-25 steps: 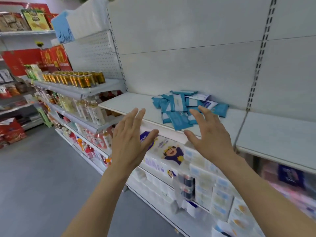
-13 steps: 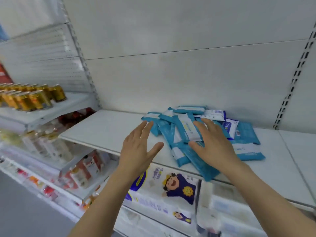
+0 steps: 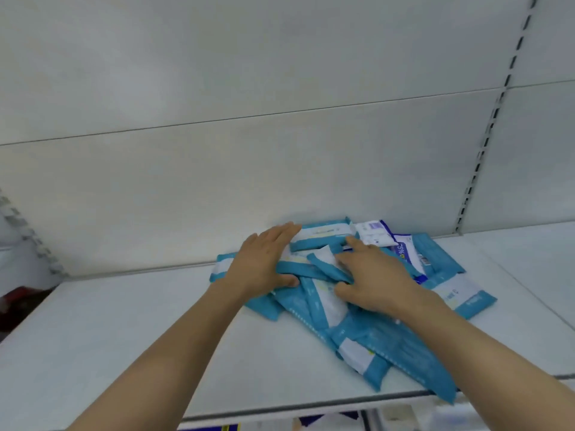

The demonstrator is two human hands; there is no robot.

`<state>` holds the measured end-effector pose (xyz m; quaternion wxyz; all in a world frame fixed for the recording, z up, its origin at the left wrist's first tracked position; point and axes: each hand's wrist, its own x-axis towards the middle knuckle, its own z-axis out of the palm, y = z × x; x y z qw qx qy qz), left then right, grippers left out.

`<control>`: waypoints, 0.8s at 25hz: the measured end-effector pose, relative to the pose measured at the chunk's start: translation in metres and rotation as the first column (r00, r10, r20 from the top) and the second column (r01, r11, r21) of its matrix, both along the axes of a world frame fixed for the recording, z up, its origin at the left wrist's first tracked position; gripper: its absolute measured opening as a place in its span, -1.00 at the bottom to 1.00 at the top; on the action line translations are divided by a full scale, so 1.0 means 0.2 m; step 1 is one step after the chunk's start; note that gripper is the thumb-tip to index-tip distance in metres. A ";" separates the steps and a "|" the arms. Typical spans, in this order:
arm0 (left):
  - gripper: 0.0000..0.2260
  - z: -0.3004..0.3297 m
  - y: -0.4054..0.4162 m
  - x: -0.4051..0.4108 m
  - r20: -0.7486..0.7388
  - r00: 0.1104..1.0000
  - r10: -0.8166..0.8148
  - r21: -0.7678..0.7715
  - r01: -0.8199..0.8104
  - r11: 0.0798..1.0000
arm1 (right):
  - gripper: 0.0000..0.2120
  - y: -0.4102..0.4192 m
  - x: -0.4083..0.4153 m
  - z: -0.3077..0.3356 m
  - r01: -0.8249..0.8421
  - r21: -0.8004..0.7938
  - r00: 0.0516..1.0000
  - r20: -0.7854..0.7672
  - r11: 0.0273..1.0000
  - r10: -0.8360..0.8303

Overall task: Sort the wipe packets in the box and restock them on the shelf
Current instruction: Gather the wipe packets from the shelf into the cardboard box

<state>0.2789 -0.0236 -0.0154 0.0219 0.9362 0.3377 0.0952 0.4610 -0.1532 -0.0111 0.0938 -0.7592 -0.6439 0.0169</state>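
1. My left hand (image 3: 264,265) lies flat on the left side of the heap of wipe packets (image 3: 326,293), fingers straight and together, reaching toward the back wall, thumb pressed against a blue packet edge. It curls round nothing.
2. My right hand (image 3: 373,278) rests on the middle of the same heap, fingers spread and nearly straight, fingertips on a narrow blue packet that lies slantwise between my two hands; the thumb touches a packet with a white label. It presses down, with no plain pinch.
3. The two hands are close together but apart, with that slanted packet in the gap.
4. The packets are mostly blue with white label panels, piled loosely and overlapping at many angles. One long blue packet (image 3: 323,237) lies at the back, just ahead of my left fingertips, near the wall.
5. To the right at the back are white packets with dark blue print (image 3: 376,234), partly under the others.
6. Several blue packets reach forward to the shelf's front edge on the right (image 3: 413,368).
7. The whole heap sits on a white shelf (image 3: 124,337), against a white back panel (image 3: 280,88).
8. A slotted upright (image 3: 485,141) runs up the panel on the right.
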 end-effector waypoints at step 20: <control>-0.54 0.02 0.13 0.00 0.071 0.979 0.193 0.055 -0.197 0.979 | -0.19 0.30 0.38 -0.01 -0.008 -0.150 0.974 -0.224 0.989 -0.026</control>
